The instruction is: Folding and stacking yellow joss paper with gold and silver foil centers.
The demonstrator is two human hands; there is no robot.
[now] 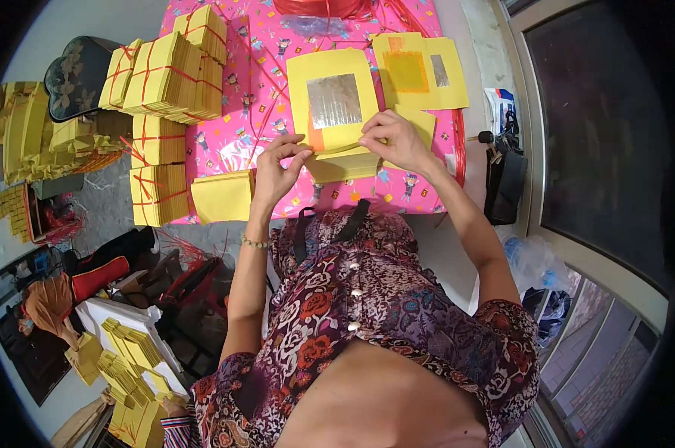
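A yellow joss paper sheet [332, 68] with a silver foil square [334, 101] and an orange patch lies before me on the table. My left hand [280, 170] pinches its near left corner between thumb and fingers. At the near right corner, my right hand [398, 140] pinches the same edge, which looks slightly raised or curled. Beneath the hands sits a thick stack of yellow paper [345, 167]. Further yellow sheets [407, 69] with orange and silver patches lie to the right. A low yellow stack [223, 196] rests left of my left hand.
Bundles of yellow paper [160, 78] tied with red string pile up at the table's left. The table's pink patterned cover [259, 56] carries loose red strings and a red coil [326, 7]. A dark-backed stool [80, 75] stands left. At lower left, another person handles yellow stacks [125, 377].
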